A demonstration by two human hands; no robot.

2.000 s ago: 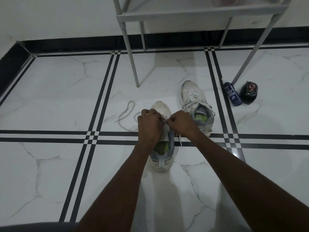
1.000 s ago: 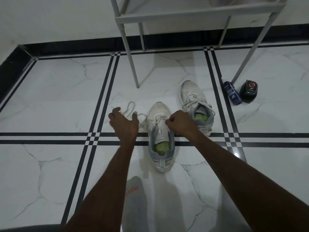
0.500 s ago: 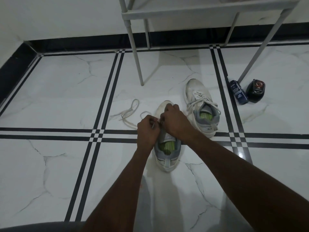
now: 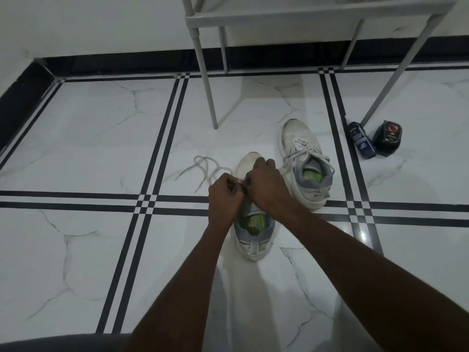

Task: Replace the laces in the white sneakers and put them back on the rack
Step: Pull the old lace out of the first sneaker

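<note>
**Lacing station: near sneaker on marble floor**

The near white sneaker is standing on the floor, heel toward the camera, green insole showing. Both hands are working over its tongue area. The left hand is curling its fingers and pinching a white lace at the eyelets; the right hand is curling over the forefoot, also gripping at the lace, knuckles nearly touching the left. Slack lace is lying looped on the tile to the left of the toe.

The second white sneaker is sitting just right of the first, laced.

A dark blue bottle and a black tin are lying beside each other farther right, near a leg of the white metal rack.

The floor is glossy white marble tile with double black inlay lines; a black skirting is running along the white wall.
</note>
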